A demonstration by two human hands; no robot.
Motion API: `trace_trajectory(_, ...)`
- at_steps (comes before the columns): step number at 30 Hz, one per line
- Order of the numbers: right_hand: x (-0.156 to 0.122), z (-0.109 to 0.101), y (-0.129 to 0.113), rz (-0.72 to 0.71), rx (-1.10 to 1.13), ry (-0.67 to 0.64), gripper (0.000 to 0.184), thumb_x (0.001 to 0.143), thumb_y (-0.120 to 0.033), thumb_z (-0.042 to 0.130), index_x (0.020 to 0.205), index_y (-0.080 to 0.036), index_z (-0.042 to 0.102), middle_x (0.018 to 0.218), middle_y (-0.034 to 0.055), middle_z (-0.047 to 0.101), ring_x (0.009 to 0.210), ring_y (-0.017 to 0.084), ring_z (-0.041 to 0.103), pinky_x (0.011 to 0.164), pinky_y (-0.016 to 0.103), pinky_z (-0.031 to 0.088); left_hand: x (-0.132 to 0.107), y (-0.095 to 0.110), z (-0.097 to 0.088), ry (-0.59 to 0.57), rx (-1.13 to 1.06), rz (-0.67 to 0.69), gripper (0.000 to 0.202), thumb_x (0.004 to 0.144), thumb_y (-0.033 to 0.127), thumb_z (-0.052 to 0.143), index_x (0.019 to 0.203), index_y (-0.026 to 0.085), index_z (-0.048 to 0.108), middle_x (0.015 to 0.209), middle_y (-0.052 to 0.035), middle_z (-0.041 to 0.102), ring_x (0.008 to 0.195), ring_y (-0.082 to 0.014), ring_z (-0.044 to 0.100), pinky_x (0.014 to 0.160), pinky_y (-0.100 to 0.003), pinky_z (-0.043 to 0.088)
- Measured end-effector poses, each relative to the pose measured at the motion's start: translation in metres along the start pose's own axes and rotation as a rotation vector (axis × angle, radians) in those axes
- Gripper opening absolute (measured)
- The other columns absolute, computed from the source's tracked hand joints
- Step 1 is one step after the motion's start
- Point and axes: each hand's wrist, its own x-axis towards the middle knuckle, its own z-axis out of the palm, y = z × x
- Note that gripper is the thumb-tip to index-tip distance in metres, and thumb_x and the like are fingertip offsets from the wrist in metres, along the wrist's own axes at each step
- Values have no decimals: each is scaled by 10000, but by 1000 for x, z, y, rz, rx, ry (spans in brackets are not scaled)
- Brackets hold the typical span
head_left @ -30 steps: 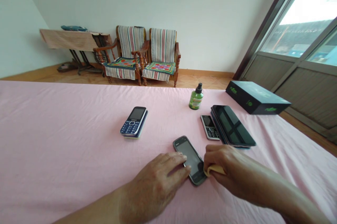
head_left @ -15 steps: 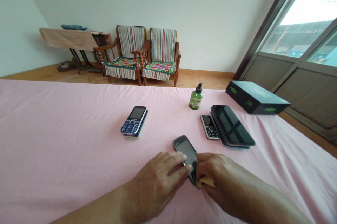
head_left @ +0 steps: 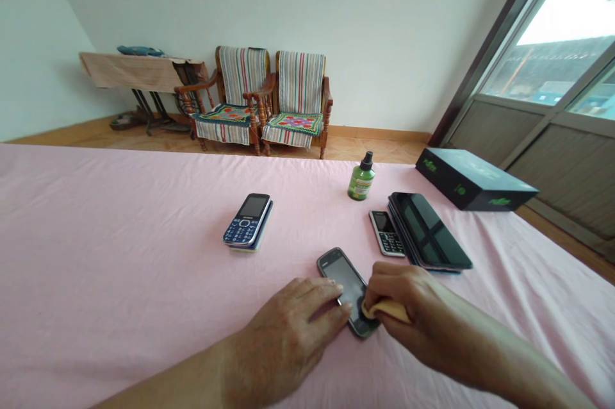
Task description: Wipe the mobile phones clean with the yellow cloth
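A dark touchscreen phone (head_left: 346, 281) lies face up and slanted on the pink cloth. My left hand (head_left: 293, 325) holds it at its left edge, with fingertips and thumb resting on the rim and screen. Bunched in my closed right hand (head_left: 408, 300) is a yellow cloth (head_left: 390, 310), which touches the lower right part of the screen. Part of the cloth is hidden by my fingers. Beyond my right hand are a small keypad phone (head_left: 387, 233) and a stack of dark tablets or large phones (head_left: 431, 231) side by side.
A blue keypad phone (head_left: 247, 220) tops a small stack at left centre. Further back stand a green spray bottle (head_left: 360, 181) and a black box (head_left: 473, 179). Two wooden armchairs (head_left: 298, 85) and a covered table (head_left: 137, 72) are against the wall.
My right hand has moved slightly up and right with the yellow cloth, showing more of the phone's lower end. My left hand stays at the phone's edge. The view has shifted slightly.
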Motion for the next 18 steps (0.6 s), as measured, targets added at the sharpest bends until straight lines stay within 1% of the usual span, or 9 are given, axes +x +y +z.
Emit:
trace_trajectory(3, 0, 3, 8, 10, -109, 15, 234, 846, -2, 507, 710, -179, 577, 746, 3, 576, 712, 141, 536, 623, 264, 360, 0, -1, 0, -1, 28, 6, 352, 964, 92, 482, 1305, 166, 521, 1264, -125, 575, 1177, -254, 539, 980, -424, 509)
trace_trajectory(6, 0, 9, 12, 62, -200, 9, 241, 822, 30, 478, 721, -165, 576, 770, 23, 583, 702, 150, 531, 620, 280, 351, 0, -1, 1, 28, 59, 19, 327, 953, 89, 496, 1270, 149, 549, 1265, -134, 582, 1191, -264, 544, 979, -432, 515)
trace_trajectory(9, 1, 14, 10, 142, -228, -12, 228, 792, 32, 486, 724, -159, 592, 777, 36, 592, 684, 149, 538, 611, 277, 360, -1, -1, 1, 33, 68, 23, 323, 949, 89, 504, 1261, 149, 559, 1261, -134, 595, 1198, -262, 554, 980, -430, 518)
trace_trajectory(11, 2, 16, 7, 163, -213, -28, 227, 765, 34, 496, 703, -158, 599, 771, 38, 598, 680, 144, 548, 617, 271, 375, -1, -1, 1, 31, 67, 28, 322, 953, 99, 508, 1268, 145, 556, 1264, -137, 598, 1202, -262, 555, 989, -431, 514)
trace_trajectory(15, 3, 19, -1, 119, -163, -48, 224, 736, 36, 508, 683, -160, 603, 773, 35, 614, 680, 132, 567, 625, 250, 400, -1, -2, 2, 30, 53, 30, 310, 962, 105, 506, 1266, 138, 555, 1269, -137, 593, 1212, -257, 543, 1003, -420, 505)
trace_trajectory(18, 4, 23, -4, 79, -172, -48, 215, 729, 38, 514, 678, -154, 597, 786, 42, 627, 688, 132, 570, 625, 244, 408, -1, -1, 2, 40, 36, 32, 303, 966, 110, 499, 1261, 151, 557, 1264, -129, 594, 1197, -255, 548, 990, -420, 513)
